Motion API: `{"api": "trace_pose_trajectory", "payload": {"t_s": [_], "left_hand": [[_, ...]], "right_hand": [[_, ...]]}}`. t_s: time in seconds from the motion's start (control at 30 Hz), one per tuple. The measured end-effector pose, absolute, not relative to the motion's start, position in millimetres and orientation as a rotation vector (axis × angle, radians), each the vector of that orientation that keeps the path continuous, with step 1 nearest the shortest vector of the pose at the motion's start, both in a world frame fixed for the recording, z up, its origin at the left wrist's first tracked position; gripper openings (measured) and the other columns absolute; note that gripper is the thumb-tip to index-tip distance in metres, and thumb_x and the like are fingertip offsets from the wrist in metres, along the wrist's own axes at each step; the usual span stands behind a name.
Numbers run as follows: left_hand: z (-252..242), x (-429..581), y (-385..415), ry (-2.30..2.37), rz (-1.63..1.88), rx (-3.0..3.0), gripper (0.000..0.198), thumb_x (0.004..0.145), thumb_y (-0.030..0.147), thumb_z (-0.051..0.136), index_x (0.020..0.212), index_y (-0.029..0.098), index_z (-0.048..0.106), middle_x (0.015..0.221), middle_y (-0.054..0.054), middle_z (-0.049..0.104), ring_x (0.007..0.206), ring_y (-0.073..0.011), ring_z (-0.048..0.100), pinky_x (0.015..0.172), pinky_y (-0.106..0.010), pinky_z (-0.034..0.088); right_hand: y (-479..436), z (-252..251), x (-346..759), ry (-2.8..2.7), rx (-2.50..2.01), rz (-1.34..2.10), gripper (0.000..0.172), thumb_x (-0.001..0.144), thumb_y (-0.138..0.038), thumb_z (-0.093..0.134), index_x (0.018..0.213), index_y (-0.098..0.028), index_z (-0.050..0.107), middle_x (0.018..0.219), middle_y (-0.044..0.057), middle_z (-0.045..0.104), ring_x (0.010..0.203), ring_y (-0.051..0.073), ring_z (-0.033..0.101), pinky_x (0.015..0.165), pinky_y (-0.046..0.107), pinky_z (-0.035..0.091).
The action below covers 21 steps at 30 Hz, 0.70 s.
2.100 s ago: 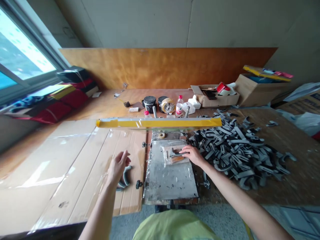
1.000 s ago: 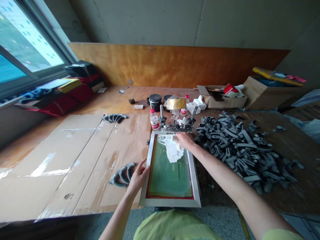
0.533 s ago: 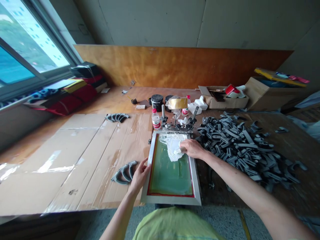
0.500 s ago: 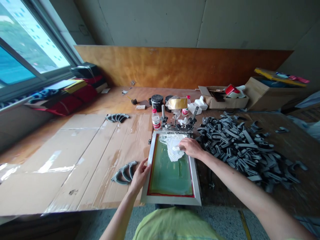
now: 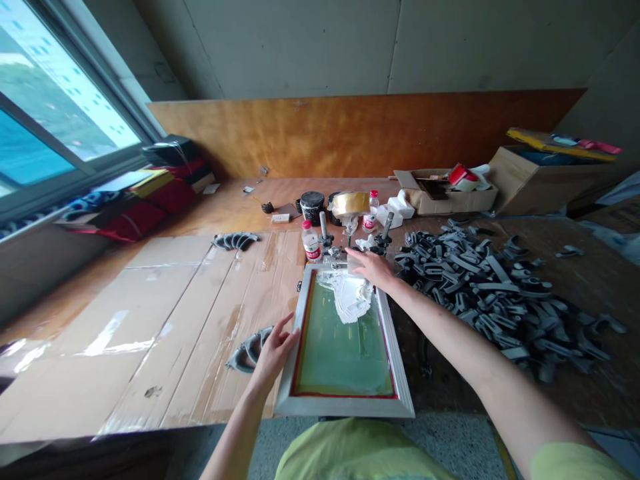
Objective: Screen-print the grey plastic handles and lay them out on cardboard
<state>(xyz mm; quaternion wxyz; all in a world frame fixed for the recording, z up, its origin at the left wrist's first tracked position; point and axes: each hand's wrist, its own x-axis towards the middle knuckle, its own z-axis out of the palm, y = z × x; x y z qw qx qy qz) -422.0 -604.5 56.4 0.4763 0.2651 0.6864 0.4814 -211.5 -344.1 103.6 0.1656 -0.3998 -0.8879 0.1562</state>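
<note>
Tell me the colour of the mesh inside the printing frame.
Green, bordered in red, in the head view: mesh, with white ink at its far end.

head camera looks forward-down, close over workbench (image 5: 210, 213).

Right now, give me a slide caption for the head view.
Left hand steadies the screen frame; right hand at its far end over white ink.

Grey panel walls (image 5: 300, 40), plywood backboard (image 5: 350, 133), bright window (image 5: 45, 113) left.
</note>
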Motion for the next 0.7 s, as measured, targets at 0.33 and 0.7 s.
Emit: {"api": "trace_pose_trajectory", "payload": {"t_s": [0.33,0.7], "left_hand": [[150.0,-444.4,-539.4,1.421,1.682,0.793,0.045,0.082,0.060,0.058,0.100,0.020,0.070,0.083,-0.003,0.072,0.070,-0.0162,0.063,0.059,-0.026,0.050],[133.4,-404.5,-542.3,1.483,1.483,0.612,0.058,0.076,0.068,0.061,0.108,0.019,0.061,0.088,-0.006,0.073,0.070,-0.0164,0.065,0.054,-0.024,0.049]], "right_hand": [[-344.6,61.5,-123.5,-2.149,-1.495,0.486,0.025,0.093,-0.033,0.050,0.104,-0.020,0.069,0.083,0.006,0.069,0.077,0.021,0.063,0.073,0.032,0.047],[-425.9,48.5,-168.2,-2.630,-1.142,0.559,0.018,0.086,-0.023,0.068,0.103,-0.023,0.070,0.097,0.004,0.061,0.094,0.018,0.057,0.086,0.031,0.043]]}}
